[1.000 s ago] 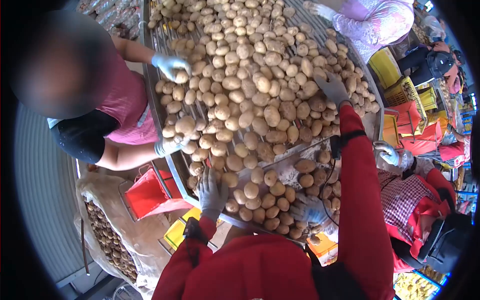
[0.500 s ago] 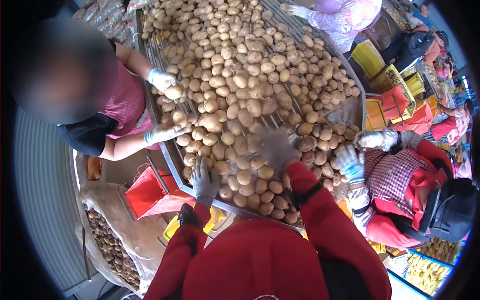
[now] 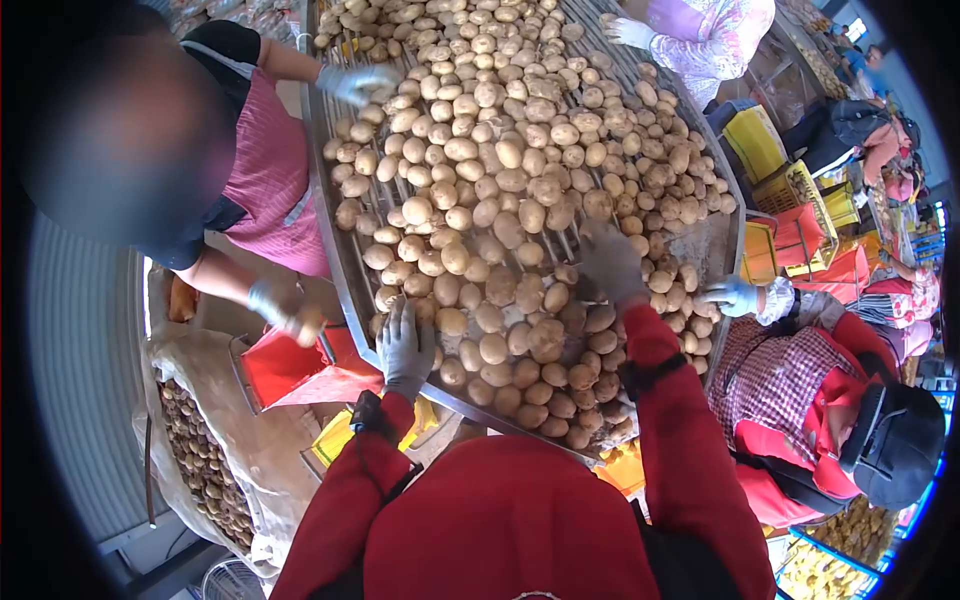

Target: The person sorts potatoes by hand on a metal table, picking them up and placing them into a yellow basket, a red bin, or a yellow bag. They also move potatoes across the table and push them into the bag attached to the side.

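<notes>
Potatoes [image 3: 527, 374] lie in a thick layer over a slatted sorting table [image 3: 345, 285] with a raised metal rim. My left hand [image 3: 407, 350], in a grey glove, rests at the near left edge with its fingers stretched out over the rim and against the outer potatoes. Further in, my right hand [image 3: 612, 265], also grey-gloved and slightly blurred, reaches down among the potatoes right of the middle. Its fingers look apart, and no potato shows in its grip. Beside it a strip of bare slats shows between the potatoes.
On the left, a co-worker's gloved hand [image 3: 285, 308] holds a potato over a red container [image 3: 300, 370]; their other hand [image 3: 358, 84] is at the potatoes. A blue-gloved hand [image 3: 733, 296] reaches in from the right. A large sack [image 3: 215, 440] of potatoes stands at lower left.
My right hand has moved right and slightly forward through the potatoes; my left hand stays at the rim. The left co-worker has carried a potato out over the red container.
</notes>
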Available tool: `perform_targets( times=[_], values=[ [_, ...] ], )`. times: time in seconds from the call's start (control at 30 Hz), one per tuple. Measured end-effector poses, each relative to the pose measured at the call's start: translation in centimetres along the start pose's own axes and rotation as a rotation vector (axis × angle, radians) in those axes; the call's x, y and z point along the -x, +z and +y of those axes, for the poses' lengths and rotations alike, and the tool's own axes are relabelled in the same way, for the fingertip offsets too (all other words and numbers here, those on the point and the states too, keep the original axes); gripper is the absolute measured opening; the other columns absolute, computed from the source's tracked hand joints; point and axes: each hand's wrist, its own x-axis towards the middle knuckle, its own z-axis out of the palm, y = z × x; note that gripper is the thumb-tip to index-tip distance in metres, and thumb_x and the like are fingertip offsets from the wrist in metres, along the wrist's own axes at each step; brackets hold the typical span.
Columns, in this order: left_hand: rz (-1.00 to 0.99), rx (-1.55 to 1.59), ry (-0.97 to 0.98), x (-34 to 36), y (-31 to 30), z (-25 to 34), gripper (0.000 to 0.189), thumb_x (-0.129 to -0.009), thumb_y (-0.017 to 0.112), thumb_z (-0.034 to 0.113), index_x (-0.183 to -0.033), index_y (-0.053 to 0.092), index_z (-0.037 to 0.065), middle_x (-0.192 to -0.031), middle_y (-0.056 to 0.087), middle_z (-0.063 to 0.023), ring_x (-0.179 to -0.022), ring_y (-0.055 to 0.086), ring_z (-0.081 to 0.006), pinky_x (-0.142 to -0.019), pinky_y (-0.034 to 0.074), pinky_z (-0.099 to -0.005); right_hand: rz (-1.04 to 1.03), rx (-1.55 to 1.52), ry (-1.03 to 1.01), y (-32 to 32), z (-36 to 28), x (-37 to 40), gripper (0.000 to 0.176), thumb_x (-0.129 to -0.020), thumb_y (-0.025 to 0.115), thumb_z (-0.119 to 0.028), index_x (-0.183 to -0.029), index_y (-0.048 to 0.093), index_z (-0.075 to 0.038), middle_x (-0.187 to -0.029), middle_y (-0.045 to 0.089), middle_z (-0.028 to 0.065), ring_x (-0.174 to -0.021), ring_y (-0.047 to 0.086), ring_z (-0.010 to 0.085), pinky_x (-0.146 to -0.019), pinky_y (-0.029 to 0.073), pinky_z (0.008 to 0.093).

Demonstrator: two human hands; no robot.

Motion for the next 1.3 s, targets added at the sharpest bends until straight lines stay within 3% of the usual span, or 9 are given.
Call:
perform_targets(
  times=[0.17, 0.27, 0.47, 0.57, 0.9, 1.0, 1.1, 1.17, 1.3],
  values=[
    [-0.048, 0.024, -0.036, 0.1, 0.1, -0.3, 0.049, -0.097, 0.064, 0.026, -0.141, 0.057, 0.007, -0.146, 0.058, -0.0199, -0.135, 0.054, -0.0390, -0.115, 0.039, -0.0516, -0.225, 0.362, 0.173, 4.6, -0.6, -4.7, 0.029, -0.096, 0.065, -0.028, -0.122, 0.066, -0.015, -0.116, 0.071, 0.0185, -0.108, 0.072, 0.0373, -0.091, 0.058, 0.0481],
    [-0.027, 0.025, -0.004, 0.0, 0.1, -0.5, 0.049, -0.096, 0.064, 0.025, -0.141, 0.057, 0.007, -0.145, 0.059, -0.0189, -0.134, 0.055, -0.0386, -0.114, 0.040, -0.0512, -0.369, 0.181, 0.120, 4.1, -1.6, -2.8, 0.035, -0.097, 0.066, -0.028, -0.130, 0.065, -0.016, -0.125, 0.070, 0.0155, -0.106, 0.073, 0.0333, -0.091, 0.058, 0.0435],
    [-0.026, 0.019, -0.021, 0.3, -0.5, -0.3, 0.048, -0.096, 0.063, 0.025, -0.140, 0.059, 0.007, -0.142, 0.062, -0.0159, -0.132, 0.058, -0.0343, -0.110, 0.043, -0.0496, -0.278, -1.574, 0.519, -3.1, -2.1, 4.3, 0.037, -0.103, 0.063, -0.033, -0.133, 0.066, -0.011, -0.113, 0.072, 0.0029, -0.098, 0.070, 0.0137, -0.085, 0.056, 0.0273],
    [-0.015, 0.031, -0.006, 0.3, -0.2, -0.4, 0.049, -0.096, 0.063, 0.024, -0.141, 0.058, 0.007, -0.142, 0.062, -0.0158, -0.133, 0.057, -0.0346, -0.112, 0.042, -0.0497, -0.232, -1.908, 0.629, -1.5, 1.3, 4.7, 0.041, -0.095, 0.072, -0.036, -0.122, 0.068, -0.006, -0.111, 0.069, 0.0007, -0.099, 0.069, 0.0180, -0.081, 0.057, 0.0301],
    [-0.050, 0.019, -0.010, 0.0, -0.3, -0.2, 0.047, -0.095, 0.063, 0.022, -0.140, 0.058, 0.007, -0.140, 0.063, -0.0150, -0.134, 0.057, -0.0356, -0.114, 0.041, -0.0519, -0.061, -0.096, 0.344, -1.5, 6.9, -11.4, 0.053, -0.090, 0.068, -0.043, -0.134, 0.066, -0.014, -0.125, 0.072, 0.0183, -0.118, 0.069, 0.0338, -0.097, 0.054, 0.0443],
    [-0.047, 0.037, -0.007, -0.1, -0.4, -0.2, 0.047, -0.095, 0.063, 0.021, -0.140, 0.058, 0.007, -0.139, 0.063, -0.0151, -0.133, 0.057, -0.0355, -0.114, 0.041, -0.0516, -0.104, 0.079, 0.502, -0.8, 4.8, -12.4, 0.061, -0.084, 0.069, -0.033, -0.141, 0.061, -0.011, -0.129, 0.070, 0.0219, -0.125, 0.065, 0.0382, -0.102, 0.053, 0.0446],
    [-0.056, -0.007, -0.001, -0.2, -0.6, -0.2, 0.046, -0.096, 0.063, 0.021, -0.139, 0.058, 0.007, -0.139, 0.064, -0.0148, -0.132, 0.058, -0.0352, -0.112, 0.042, -0.0513, -0.369, -0.184, 0.182, -5.2, 3.0, -8.4, 0.057, -0.087, 0.062, -0.031, -0.142, 0.060, -0.014, -0.129, 0.069, 0.0223, -0.124, 0.065, 0.0401, -0.104, 0.052, 0.0473],
    [-0.050, -0.002, -0.013, 0.0, -0.2, -0.3, 0.046, -0.095, 0.064, 0.021, -0.139, 0.058, 0.007, -0.138, 0.064, -0.0155, -0.132, 0.058, -0.0355, -0.111, 0.042, -0.0512, -0.409, 0.067, 0.100, -2.1, 3.0, -5.4, 0.055, -0.089, 0.060, -0.031, -0.142, 0.059, -0.015, -0.128, 0.069, 0.0223, -0.123, 0.065, 0.0405, -0.103, 0.053, 0.0483],
    [-0.053, 0.004, -0.018, 0.0, -0.1, -0.3, 0.047, -0.094, 0.064, 0.020, -0.139, 0.058, 0.006, -0.138, 0.063, -0.0163, -0.134, 0.057, -0.0360, -0.111, 0.042, -0.0519, -0.504, 0.043, 0.288, -8.2, 1.9, -6.9, 0.064, -0.092, 0.065, -0.034, -0.150, 0.048, -0.012, -0.135, 0.065, 0.0217, -0.125, 0.063, 0.0410, -0.105, 0.052, 0.0482]
  ],
)
